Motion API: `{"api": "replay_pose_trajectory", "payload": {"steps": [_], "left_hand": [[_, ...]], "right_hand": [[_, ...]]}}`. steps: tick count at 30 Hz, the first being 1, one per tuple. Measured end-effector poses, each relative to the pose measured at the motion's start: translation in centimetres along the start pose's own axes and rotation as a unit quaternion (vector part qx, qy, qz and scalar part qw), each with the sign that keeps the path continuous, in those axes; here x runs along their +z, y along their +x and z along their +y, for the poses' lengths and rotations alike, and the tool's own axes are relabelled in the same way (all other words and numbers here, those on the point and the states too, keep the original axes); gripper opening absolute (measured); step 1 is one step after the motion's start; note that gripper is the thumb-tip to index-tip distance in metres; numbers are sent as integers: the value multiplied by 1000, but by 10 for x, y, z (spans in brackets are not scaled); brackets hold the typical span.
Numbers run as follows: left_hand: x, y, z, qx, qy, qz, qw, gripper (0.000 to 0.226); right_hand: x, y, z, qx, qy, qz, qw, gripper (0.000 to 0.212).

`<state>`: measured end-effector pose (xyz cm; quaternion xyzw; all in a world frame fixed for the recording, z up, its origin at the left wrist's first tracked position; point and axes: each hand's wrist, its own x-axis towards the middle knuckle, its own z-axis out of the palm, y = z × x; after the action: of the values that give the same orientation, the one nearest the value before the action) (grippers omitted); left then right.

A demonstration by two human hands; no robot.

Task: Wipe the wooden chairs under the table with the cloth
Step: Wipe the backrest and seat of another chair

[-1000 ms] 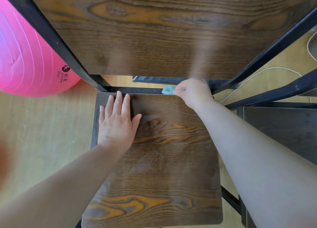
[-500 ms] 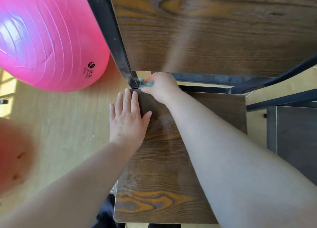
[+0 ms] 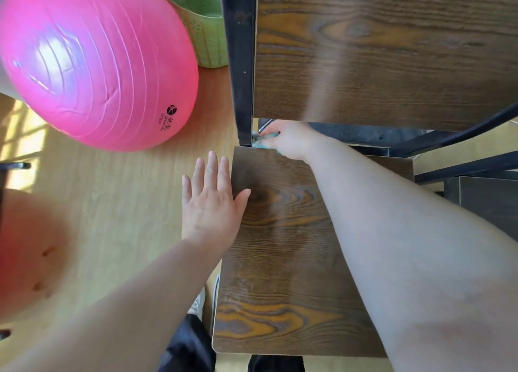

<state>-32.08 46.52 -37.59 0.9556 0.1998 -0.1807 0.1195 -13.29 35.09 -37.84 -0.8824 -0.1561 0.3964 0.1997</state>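
Note:
A dark wooden chair seat (image 3: 280,259) sits below me, partly under the wooden table top (image 3: 378,49). My right hand (image 3: 291,140) grips a small teal cloth (image 3: 263,143) at the seat's far left corner, against the table's black metal leg (image 3: 238,63); most of the cloth is hidden by the fingers. My left hand (image 3: 210,203) lies flat with straight fingers over the seat's left edge, thumb on the wood, fingers reaching past the edge above the floor.
A big pink exercise ball (image 3: 92,63) rests on the light wood floor at the left, with a green basket (image 3: 204,21) behind it. A second dark chair seat (image 3: 490,203) stands at the right. Black frame bars (image 3: 462,136) cross under the table.
My right hand has slid the cloth left along the seat's far edge to the corner by the table leg. My left hand has shifted to the seat's left edge. The view has panned left.

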Motion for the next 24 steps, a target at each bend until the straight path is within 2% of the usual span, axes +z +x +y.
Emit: {"api": "replay_pose_trajectory", "payload": {"steps": [5,10,13,24], "left_hand": [[-4,-5,-10,9,11,-6,1000,74],[-8,-10,-12,23,15,-13,1000,73],[-8,-14,-14,28,26,-28,999,74],[-11,-30,-16,45,48,-53,996,74]], "right_hand": [[2,-8,3,-36,8,40,999,31],[13,-21,7,-129,-70,78,986,22],[31,-34,16,-151,-90,91,980,19],[93,-106,27,-120,-47,124,984,20]]}}
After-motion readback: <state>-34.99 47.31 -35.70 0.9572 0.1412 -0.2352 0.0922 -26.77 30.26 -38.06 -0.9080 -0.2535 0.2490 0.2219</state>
